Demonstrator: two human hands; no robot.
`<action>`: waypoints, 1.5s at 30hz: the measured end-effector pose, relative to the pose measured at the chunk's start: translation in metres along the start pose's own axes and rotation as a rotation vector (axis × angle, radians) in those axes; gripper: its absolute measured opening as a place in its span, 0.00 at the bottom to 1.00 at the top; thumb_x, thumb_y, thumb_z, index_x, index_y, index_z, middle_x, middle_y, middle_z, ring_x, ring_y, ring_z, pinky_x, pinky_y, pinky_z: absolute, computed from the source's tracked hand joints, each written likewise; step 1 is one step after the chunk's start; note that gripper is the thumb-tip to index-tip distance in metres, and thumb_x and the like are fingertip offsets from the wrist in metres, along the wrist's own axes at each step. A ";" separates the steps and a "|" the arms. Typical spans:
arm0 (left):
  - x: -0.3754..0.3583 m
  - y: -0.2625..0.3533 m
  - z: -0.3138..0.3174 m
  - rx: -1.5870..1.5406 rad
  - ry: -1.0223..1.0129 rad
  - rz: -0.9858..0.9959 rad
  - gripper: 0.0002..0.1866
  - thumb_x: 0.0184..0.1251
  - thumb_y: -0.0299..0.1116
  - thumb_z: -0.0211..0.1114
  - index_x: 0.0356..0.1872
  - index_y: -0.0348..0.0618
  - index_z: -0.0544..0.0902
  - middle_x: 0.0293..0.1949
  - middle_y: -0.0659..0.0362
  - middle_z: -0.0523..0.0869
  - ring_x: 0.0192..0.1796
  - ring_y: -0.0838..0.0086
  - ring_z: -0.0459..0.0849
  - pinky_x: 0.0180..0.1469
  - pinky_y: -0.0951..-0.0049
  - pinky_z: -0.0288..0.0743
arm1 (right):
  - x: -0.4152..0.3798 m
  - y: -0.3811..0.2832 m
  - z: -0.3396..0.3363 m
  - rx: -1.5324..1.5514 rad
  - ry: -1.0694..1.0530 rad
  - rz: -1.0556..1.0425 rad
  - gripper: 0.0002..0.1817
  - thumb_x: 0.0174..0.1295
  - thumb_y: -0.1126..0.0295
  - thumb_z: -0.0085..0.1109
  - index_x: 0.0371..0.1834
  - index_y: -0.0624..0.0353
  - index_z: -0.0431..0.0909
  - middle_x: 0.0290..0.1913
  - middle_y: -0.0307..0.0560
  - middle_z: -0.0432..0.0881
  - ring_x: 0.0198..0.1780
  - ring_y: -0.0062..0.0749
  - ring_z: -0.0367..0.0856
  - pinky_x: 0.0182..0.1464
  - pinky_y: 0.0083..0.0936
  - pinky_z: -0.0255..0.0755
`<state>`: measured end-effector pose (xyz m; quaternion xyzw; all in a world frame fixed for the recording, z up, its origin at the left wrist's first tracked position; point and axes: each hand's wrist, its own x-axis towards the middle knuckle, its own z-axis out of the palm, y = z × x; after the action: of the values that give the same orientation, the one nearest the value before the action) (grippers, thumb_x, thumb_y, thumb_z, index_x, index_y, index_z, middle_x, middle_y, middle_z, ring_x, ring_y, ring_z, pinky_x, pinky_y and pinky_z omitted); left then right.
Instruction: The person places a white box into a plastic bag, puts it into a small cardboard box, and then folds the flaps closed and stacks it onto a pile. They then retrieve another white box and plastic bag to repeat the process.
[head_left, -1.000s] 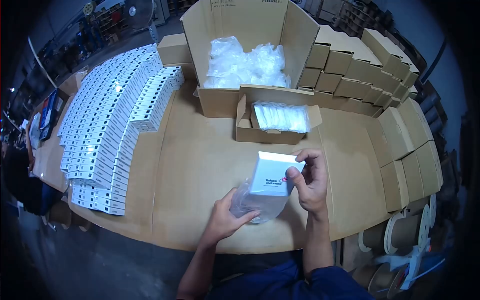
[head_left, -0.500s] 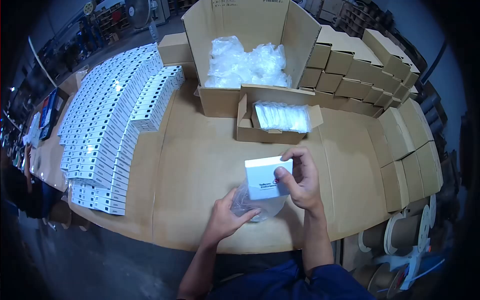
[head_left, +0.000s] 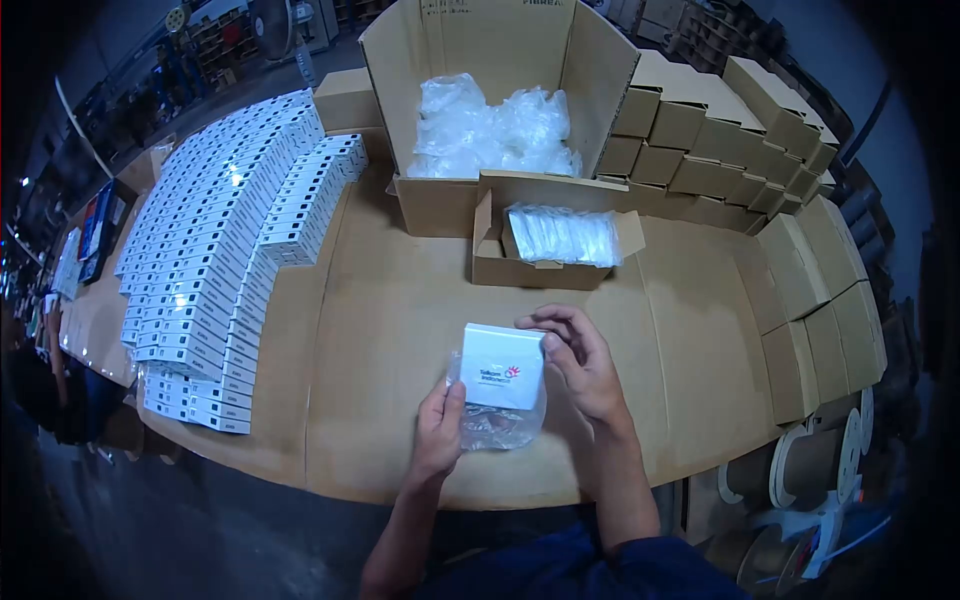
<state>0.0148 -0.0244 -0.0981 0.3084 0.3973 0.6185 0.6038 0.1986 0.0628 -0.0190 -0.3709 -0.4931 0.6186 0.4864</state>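
A flat white box (head_left: 500, 362) printed "Telkom Indonesia" with a red mark sits upright, its lower part inside a clear plastic bag (head_left: 500, 428). The bag's slack bottom hangs below the box. My left hand (head_left: 438, 425) is closed on the bag and the box's lower left edge, thumb in front. At the box's upper right corner, my right hand (head_left: 582, 368) pinches with thumb and curled fingers. Beyond the hands stands an open carton (head_left: 535, 271) with a row of plastic-wrapped white packets (head_left: 565, 235) in it.
White boxes (head_left: 205, 250) are stacked in long rows on the left. A large carton (head_left: 435, 208) of clear bags (head_left: 490, 125) stands at the back. Brown boxes (head_left: 720, 145) line the right side. Cable spools (head_left: 845, 450) stand below the table's right edge. A person's arm (head_left: 55, 330) shows far left.
The white box has moved left and down into the plastic bag. My left hand has turned upright beside it, and my right hand has shifted left to the box's corner.
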 end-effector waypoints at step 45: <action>0.012 0.002 0.019 0.064 0.169 0.040 0.16 0.87 0.37 0.54 0.50 0.32 0.82 0.45 0.53 0.88 0.47 0.67 0.91 0.54 0.61 0.91 | -0.036 0.043 0.018 0.144 0.128 -0.007 0.15 0.76 0.71 0.61 0.59 0.69 0.84 0.59 0.58 0.87 0.57 0.33 0.86 0.63 0.26 0.76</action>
<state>0.0291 -0.0102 -0.0882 0.2819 0.4602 0.6413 0.5454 0.1806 0.0221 -0.0568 -0.3718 -0.4166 0.6258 0.5446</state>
